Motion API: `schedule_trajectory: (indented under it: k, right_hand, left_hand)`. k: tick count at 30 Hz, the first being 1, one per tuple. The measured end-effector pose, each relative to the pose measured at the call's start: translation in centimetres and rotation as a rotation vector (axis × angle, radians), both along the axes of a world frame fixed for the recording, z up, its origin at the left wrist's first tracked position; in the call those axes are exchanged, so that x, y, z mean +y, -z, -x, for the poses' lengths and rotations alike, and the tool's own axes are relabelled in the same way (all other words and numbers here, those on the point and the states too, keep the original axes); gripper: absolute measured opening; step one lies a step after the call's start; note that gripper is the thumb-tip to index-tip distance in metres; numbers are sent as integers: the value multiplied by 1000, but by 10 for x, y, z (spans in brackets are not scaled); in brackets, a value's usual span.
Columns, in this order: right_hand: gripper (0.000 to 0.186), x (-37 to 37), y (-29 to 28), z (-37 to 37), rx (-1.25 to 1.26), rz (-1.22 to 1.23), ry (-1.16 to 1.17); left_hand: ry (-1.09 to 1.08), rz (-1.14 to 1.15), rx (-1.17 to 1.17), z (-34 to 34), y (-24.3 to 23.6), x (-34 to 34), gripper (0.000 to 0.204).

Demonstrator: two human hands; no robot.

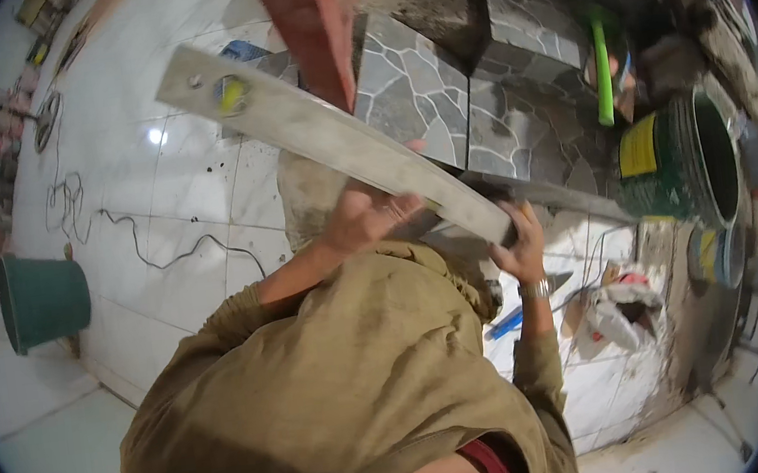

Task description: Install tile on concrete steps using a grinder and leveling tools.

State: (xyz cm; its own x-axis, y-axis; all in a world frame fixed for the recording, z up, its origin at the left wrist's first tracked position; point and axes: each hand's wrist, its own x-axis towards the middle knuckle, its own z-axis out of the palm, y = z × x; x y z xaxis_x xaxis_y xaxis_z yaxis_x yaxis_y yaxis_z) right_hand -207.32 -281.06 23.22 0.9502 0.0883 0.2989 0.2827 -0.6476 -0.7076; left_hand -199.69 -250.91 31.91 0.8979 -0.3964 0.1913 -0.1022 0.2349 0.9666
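Observation:
A long, dusty grey spirit level [321, 136] with a yellow vial near its far left end slants across in front of me. My left hand [366, 221] grips it near the middle from beneath, and a fingertip shows past the far edge. At the near right end, my right hand [522, 246] is closed around the bar, with a metal watch on that wrist. Beyond the level are steps faced with grey stone-patterned tiles [408, 84]. A reddish post [318, 28] rises just behind the bar, partly hidden by it.
Green buckets stand right [670, 166] and left [45, 298]. A bright green handle [602, 71] sticks up by the steps. A black cable [176, 260] crosses the white tiled floor. Right of me lie a blue-handled tool [506, 323] and a crumpled white bag [609, 322].

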Motion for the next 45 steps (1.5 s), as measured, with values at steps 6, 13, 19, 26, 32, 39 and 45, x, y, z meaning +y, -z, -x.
schedule_trajectory:
  k: [6, 13, 19, 26, 32, 39, 45]
  right_hand:
    - [65, 52, 5, -83, 25, 89, -104]
    - [65, 68, 49, -132, -119, -37, -105]
    - [66, 69, 66, -135, -84, -28, -86]
    - [68, 66, 57, -143, 10, -39, -107]
    - [65, 59, 47, -144, 87, 6, -123]
    - [34, 15, 24, -134, 115, -614, 372]
    - [30, 0, -19, -111, 616, -825, 498]
  left_hand:
    - [-671, 122, 294, -43, 9, 37, 35]
    - [-648, 41, 316, -82, 28, 64, 30]
    - [-634, -23, 366, -75, 38, 44, 34]
    - [-562, -141, 465, -71, 47, 12, 43]
    - [-466, -262, 489, -77, 51, 3, 33]
    - [-525, -253, 542, -79, 42, -4, 22]
    - [-489, -260, 548, -80, 42, 2, 20]
